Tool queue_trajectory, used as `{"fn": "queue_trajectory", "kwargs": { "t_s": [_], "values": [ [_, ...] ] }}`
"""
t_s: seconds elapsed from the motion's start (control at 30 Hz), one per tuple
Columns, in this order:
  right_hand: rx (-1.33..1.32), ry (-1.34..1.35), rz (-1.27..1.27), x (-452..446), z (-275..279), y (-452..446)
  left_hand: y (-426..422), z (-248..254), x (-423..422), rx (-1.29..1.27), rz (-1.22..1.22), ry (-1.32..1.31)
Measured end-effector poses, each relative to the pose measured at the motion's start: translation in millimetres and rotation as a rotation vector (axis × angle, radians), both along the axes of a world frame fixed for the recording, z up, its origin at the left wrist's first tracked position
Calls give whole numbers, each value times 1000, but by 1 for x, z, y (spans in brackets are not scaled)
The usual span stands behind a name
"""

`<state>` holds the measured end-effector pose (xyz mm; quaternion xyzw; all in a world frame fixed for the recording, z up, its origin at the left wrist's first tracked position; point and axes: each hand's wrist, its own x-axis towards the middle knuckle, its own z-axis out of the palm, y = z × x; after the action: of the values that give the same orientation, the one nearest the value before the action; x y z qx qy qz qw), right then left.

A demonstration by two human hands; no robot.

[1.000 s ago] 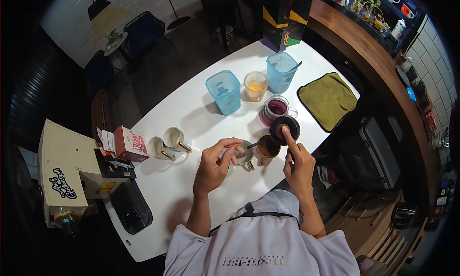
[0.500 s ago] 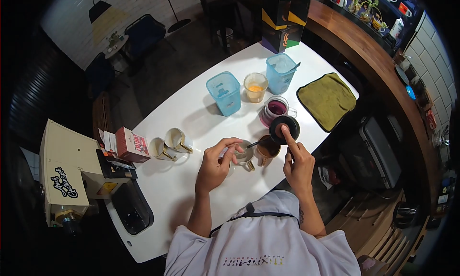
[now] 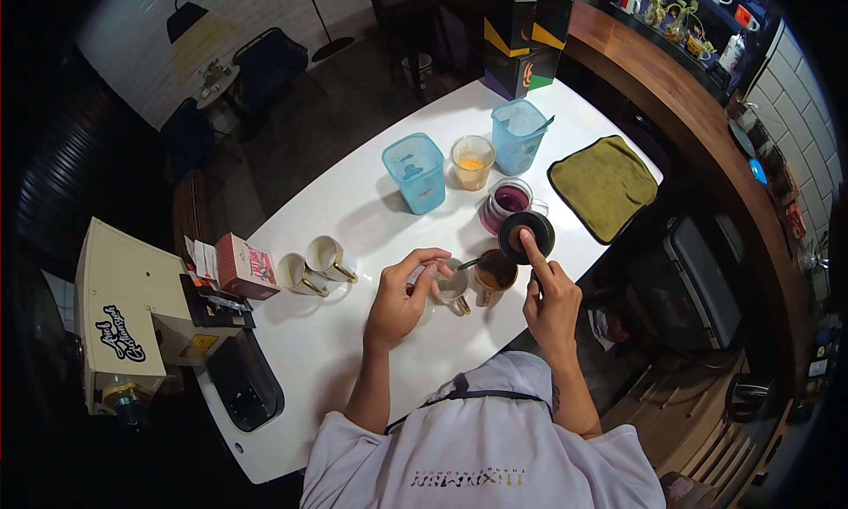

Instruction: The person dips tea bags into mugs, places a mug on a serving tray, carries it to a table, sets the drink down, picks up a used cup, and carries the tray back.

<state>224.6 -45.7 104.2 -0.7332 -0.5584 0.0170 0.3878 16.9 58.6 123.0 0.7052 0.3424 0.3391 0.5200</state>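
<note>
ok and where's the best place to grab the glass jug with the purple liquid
Probably by the clear handle of the glass jug, coming from the person's right, the olive cloth side. The jug stands upright with its loop sticking out that way, while the black pot in the right hand overlaps its near edge in this view.

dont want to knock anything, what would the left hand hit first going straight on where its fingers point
Probably the dark spout, just beyond the left hand, though depth is unclear.

An olive cloth [image 3: 603,188] is lying on the desk [image 3: 300,377], black boxes [image 3: 511,30] are towering at its far end!
</note>
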Motion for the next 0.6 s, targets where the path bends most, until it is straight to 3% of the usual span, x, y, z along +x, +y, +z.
{"fn": "queue_trajectory", "kwargs": {
  "t_s": [0.13,0.6],
  "values": [
    [8,-11,6,1,-1,-1,-4,8,0,-81,-31,-42],
    [-6,-60,2,3,-5,2,1,-1,0,18,10,22]
  ]
}}
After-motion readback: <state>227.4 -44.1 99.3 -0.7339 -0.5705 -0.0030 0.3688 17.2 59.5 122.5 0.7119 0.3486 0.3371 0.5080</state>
